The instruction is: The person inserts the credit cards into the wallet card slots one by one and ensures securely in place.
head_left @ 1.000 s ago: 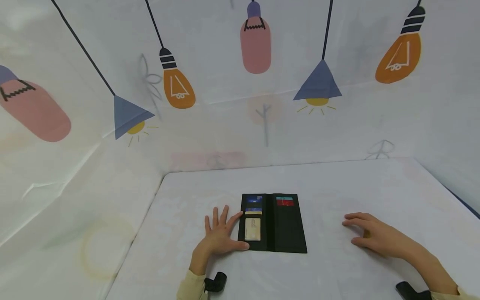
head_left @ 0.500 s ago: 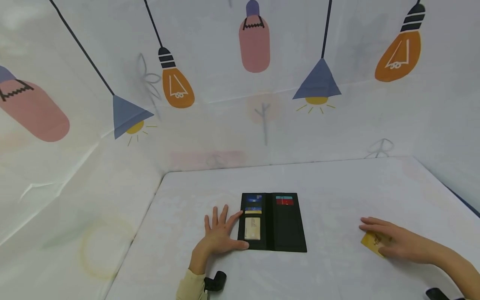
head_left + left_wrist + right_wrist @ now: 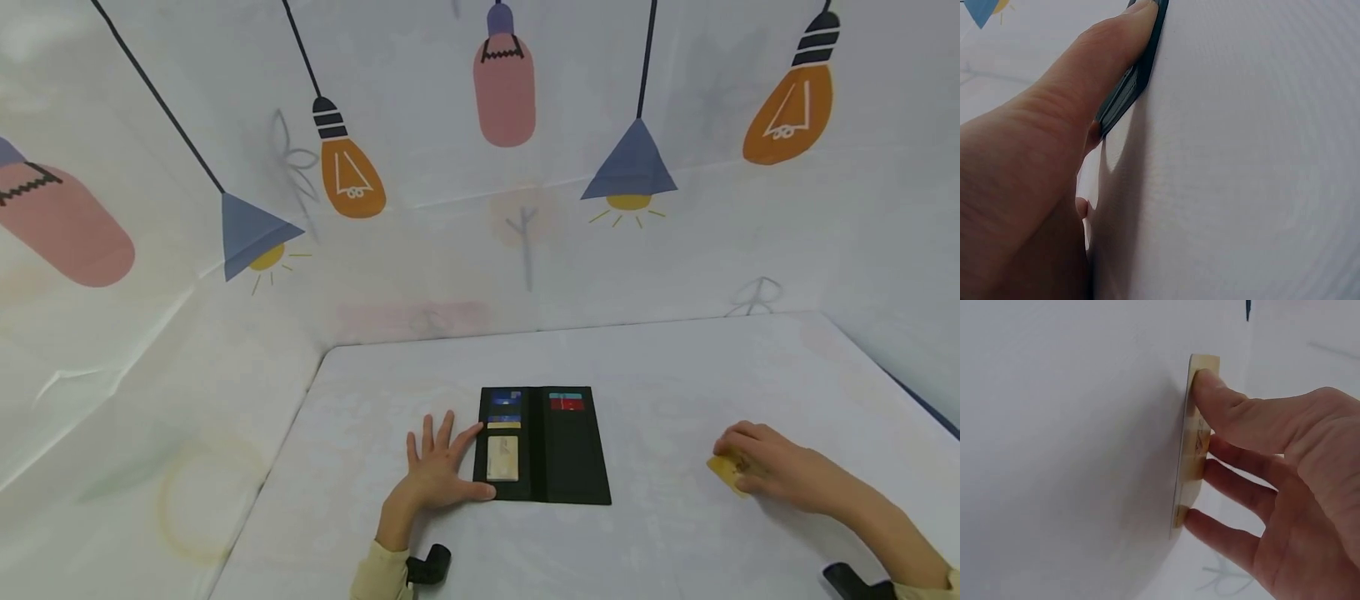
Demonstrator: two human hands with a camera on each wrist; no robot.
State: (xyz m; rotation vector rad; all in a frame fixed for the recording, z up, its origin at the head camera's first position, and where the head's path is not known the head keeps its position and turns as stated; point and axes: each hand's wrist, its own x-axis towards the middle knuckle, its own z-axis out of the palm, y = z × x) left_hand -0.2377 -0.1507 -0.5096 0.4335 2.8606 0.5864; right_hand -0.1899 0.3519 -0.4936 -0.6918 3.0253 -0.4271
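A black bifold wallet lies unfolded on the white table, with several cards in its slots. On its left half a pale card sits below two blue-toned ones; a red card shows at the top right. My left hand is spread flat beside the wallet, its thumb on the lower left corner and its index fingertip at the left edge. Off to the right, my right hand holds a yellow card by its edges, thumb at one end and fingertips at the other, close over the table.
The white table meets a white sheet wall printed with hanging lamps and bulbs. Black wrist cameras sit at both cuffs. Between the wallet and the right hand lies a stretch of bare tabletop.
My right hand first moved right, uncovering the yellow card, then came slightly back left with its fingers curled around the card's edges. The left hand and wallet stay in place.
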